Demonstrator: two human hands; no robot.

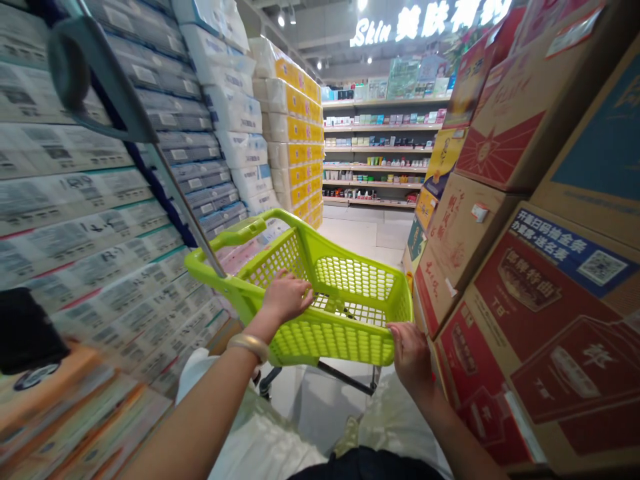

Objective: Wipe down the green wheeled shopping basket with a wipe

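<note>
One lime-green shopping-cart basket (330, 341), perforated, is set mid-aisle, near, between stacked goods. Left hand (287, 295): placed at the near rim, fingers curled together — whether anything is clamped cannot be told. Right hand (413, 355): fingers clamped on the basket's near right corner. One gold-coloured bangle (249, 345) is worn on the left wrist. Yellow-and-white paper packs (295, 155) are stacked left, printed cartons (530, 283) right; far, stocked shelving (380, 101) is ranged — beneath a lit "Skin" sign (373, 31).
</note>
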